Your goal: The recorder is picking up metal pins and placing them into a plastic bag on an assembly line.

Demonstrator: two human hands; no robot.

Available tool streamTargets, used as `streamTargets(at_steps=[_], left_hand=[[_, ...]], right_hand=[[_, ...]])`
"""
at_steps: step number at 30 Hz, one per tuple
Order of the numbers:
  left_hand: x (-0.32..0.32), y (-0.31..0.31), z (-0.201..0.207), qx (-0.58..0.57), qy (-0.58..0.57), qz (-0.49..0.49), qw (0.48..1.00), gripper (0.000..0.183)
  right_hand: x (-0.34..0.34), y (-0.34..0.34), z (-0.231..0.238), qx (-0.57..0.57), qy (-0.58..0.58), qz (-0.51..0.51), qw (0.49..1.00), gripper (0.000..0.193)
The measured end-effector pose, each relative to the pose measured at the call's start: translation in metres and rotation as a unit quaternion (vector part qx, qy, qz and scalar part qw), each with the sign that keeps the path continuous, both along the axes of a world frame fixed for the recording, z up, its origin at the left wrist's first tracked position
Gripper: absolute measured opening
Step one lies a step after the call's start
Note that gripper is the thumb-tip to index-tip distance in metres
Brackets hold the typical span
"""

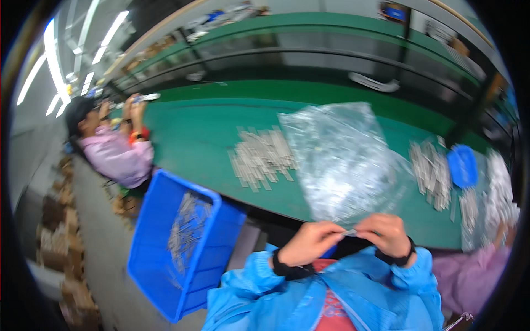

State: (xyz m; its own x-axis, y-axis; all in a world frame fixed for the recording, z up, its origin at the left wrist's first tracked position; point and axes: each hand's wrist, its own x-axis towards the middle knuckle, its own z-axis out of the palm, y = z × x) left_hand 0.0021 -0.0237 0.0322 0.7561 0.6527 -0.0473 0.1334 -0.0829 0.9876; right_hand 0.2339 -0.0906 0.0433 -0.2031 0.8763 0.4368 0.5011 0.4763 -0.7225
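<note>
My left hand and my right hand meet at the table's front edge. Between their pinched fingertips is a small, pale, translucent strip, mostly covered by the fingers. Just beyond the hands lies a large clear plastic bag, crumpled and shiny; its contents are hard to make out. To its left, a loose pile of flat, pale strips rests on the green tabletop.
At my left stands a blue bin with many thin strips inside. More strips and a blue tray are at the right. One person works at the far left; another's pink sleeve is close on my right. Shelving runs behind.
</note>
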Motion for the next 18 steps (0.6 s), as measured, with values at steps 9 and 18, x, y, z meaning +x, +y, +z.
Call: streamTargets(at_steps=[9,18], left_hand=[[0.004,-0.005,-0.014,-0.075,0.019,-0.056,0.995,0.021],[0.012,0.007,-0.008,-0.251,0.042,-0.091,0.963,0.021]], right_hand=[[-0.010,-0.009,-0.010,-0.023,0.015,-0.009,1.000,0.012],[-0.001,-0.009,-0.013,-0.039,0.019,-0.012,0.999,0.015]])
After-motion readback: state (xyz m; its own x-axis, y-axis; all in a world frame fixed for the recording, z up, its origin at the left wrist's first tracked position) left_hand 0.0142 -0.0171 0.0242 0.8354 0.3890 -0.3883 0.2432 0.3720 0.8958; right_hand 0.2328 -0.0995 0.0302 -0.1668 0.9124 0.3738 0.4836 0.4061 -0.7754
